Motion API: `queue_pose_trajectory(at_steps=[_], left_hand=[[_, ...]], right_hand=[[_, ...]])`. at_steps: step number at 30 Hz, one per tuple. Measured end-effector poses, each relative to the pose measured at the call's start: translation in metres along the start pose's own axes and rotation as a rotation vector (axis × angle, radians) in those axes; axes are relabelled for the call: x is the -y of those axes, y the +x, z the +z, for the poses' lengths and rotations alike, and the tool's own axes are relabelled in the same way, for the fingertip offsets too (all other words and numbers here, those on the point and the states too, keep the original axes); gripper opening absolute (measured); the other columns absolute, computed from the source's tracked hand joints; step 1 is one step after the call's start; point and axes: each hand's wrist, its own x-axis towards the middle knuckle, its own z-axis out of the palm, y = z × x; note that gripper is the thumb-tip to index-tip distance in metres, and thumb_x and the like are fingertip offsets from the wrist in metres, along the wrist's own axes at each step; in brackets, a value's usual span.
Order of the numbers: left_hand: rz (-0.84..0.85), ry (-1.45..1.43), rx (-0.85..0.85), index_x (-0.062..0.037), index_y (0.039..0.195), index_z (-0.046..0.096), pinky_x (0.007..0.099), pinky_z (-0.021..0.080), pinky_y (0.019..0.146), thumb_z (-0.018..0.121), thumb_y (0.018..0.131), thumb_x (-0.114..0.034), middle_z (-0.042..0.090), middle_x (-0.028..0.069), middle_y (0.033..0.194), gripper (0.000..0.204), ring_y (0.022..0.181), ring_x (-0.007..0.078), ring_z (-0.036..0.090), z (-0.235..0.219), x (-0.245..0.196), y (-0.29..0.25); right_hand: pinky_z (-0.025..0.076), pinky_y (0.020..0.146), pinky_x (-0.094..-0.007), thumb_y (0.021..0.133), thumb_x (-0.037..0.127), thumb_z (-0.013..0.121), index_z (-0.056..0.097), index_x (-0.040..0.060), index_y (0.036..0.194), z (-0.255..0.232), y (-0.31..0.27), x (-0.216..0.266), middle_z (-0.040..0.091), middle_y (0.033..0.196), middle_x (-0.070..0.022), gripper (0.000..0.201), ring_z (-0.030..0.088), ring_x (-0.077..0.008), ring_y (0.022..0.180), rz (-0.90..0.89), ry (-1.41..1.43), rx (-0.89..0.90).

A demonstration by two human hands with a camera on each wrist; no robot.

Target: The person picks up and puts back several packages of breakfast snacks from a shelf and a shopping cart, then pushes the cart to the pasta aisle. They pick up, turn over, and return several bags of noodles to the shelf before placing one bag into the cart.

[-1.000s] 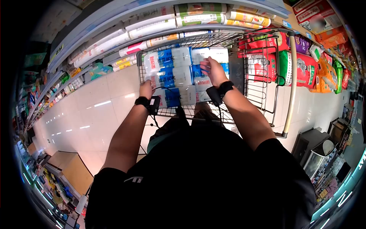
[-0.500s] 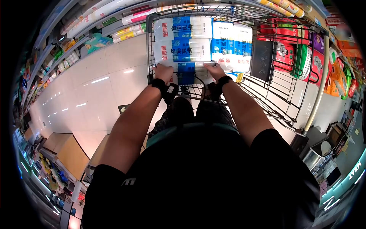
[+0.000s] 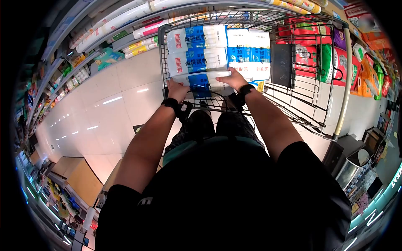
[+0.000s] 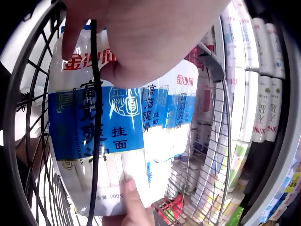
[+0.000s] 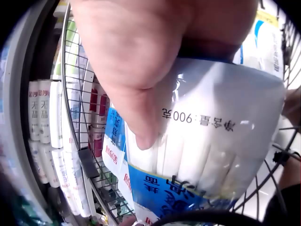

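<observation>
A blue-and-white noodle pack (image 3: 200,83) lies at the near side of the cart, tilted up a little against the packs behind it. My left hand (image 3: 177,90) grips its left end; in the left wrist view the left thumb and a finger (image 4: 73,37) lie over the pack's printed end. At the other end my right hand (image 3: 234,79) pinches the pack, the thumb (image 5: 145,127) pressed on its clear face. More packs (image 3: 249,50) of the same kind sit in rows behind and to the right. Fingers beneath the pack are hidden.
The wire cart (image 3: 326,100) surrounds the packs, its pale handle (image 3: 344,83) at the right. Shelves with rolled packages (image 3: 146,31) run along the far side. Red and green bags (image 3: 305,58) stand beyond the cart. Tiled floor (image 3: 109,104) lies to the left.
Both hands have moved onto the near pack; the right hand was above the packs and came down toward me. The pack's near edge has lifted slightly since half a second ago.
</observation>
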Motion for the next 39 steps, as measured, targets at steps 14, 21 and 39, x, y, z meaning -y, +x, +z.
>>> queue_pose_trajectory(at_steps=[14, 21, 39], left_hand=[[-0.017, -0.171, 0.06, 0.0025, 0.108, 0.057, 0.031, 0.046, 0.056, 0.054, 0.082, -0.022, 0.06, 0.0073, 0.082, 0.036, 0.066, 0.0171, 0.056, -0.041, -0.061, -0.079], [-0.083, -0.525, 0.466, 0.0025, 0.122, 0.052, 0.0413, 0.047, 0.092, 0.056, 0.09, -0.05, 0.057, 0.0186, 0.125, 0.061, 0.112, 0.0293, 0.058, -0.059, -0.13, -0.09], [0.645, -1.06, 0.842, 0.0023, 0.123, 0.052, 0.0382, 0.053, 0.09, 0.066, 0.086, -0.008, 0.062, 0.0152, 0.117, 0.041, 0.102, 0.0244, 0.064, -0.097, -0.393, -0.242]], right_hand=[[0.049, 0.082, -0.036, 0.069, 0.035, 0.076, 0.063, 0.0011, 0.112, -0.003, -0.037, 0.115, 0.066, 0.1, -0.0205, 0.056, 0.063, -0.0334, 0.093, -0.348, -0.414, 0.043], [0.05, 0.073, -0.033, 0.073, 0.027, 0.077, 0.066, 0.0042, 0.1, -0.054, -0.142, 0.229, 0.068, 0.084, -0.0144, 0.037, 0.066, -0.026, 0.077, -0.617, -0.537, -0.247], [0.049, 0.082, -0.0269, 0.086, 0.015, 0.069, 0.052, 0.0017, 0.116, -0.138, -0.348, 0.2, 0.063, 0.103, -0.0061, 0.037, 0.062, -0.012, 0.094, -0.751, 0.468, -0.156]])
